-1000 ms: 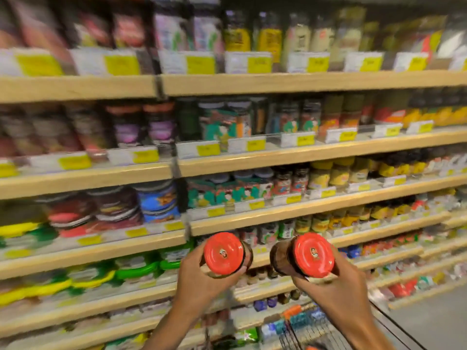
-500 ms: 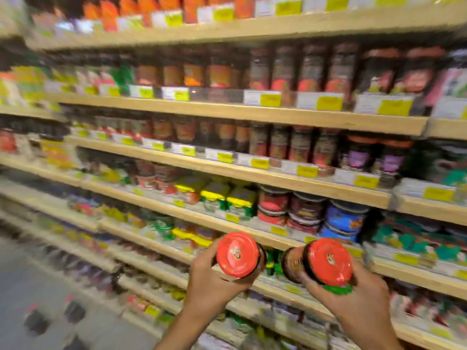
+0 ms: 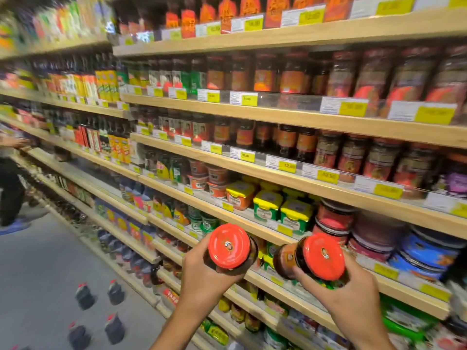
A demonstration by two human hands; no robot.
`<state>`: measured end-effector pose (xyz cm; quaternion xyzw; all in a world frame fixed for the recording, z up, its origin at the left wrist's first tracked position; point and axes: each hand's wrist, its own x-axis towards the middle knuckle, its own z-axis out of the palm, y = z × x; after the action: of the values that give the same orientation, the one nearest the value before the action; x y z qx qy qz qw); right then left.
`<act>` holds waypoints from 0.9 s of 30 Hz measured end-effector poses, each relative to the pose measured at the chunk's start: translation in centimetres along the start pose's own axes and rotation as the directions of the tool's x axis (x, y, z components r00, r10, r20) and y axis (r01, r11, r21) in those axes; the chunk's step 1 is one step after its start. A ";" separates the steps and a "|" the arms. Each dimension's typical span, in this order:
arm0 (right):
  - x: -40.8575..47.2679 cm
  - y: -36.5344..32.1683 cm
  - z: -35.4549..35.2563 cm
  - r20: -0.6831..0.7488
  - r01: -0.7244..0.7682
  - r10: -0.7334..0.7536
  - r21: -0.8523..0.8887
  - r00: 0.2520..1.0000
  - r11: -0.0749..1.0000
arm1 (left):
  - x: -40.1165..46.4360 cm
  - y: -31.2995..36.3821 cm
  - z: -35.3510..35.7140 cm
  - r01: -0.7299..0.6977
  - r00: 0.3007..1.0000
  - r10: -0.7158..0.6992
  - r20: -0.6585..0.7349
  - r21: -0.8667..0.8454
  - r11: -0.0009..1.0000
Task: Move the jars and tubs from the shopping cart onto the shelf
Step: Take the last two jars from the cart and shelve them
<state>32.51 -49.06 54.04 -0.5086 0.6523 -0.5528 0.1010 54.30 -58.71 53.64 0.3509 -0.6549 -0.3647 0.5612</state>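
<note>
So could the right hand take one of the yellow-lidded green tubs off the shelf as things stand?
Probably not yet. The right hand already grips a red-lidded jar, so its fingers are taken. The yellow-lidded green tubs sit at the open shelf front just above, with nothing in the way.

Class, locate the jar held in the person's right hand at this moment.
In the head view, lower right: the right hand grips the red-lidded jar before the shelf edge, beside the left hand's jar.

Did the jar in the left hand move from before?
Cannot tell. The camera swung left along the shelves, so no fixed thing lines up. The left hand keeps its grip on the red-lidded jar.
</note>
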 end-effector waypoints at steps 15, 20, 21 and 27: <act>12.3 -0.7 8.2 -0.093 0.107 -0.103 0.041 0.990 0.993 | 14.2 -4.6 -2.3 -0.061 0.997 0.060 0.044 0.025 0.998; 13.9 -1.1 10.0 -0.126 0.176 -0.177 -0.022 0.976 0.984 | 17.5 -5.8 -2.6 -0.127 0.990 0.126 0.063 0.008 0.992; 14.0 -1.2 10.3 -0.129 0.190 -0.195 -0.047 0.972 0.981 | 18.0 -5.9 -2.5 -0.144 0.987 0.144 0.072 -0.003 0.990; 15.0 -3.0 12.1 -0.240 0.245 -0.274 -0.144 0.931 0.959 | 22.5 -6.4 -2.2 -0.254 0.950 0.265 0.164 -0.087 0.963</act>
<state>35.67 -67.76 58.51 -0.5191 0.6169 -0.5852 -0.0870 53.99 -81.58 59.04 0.2100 -0.7298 -0.3380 0.5559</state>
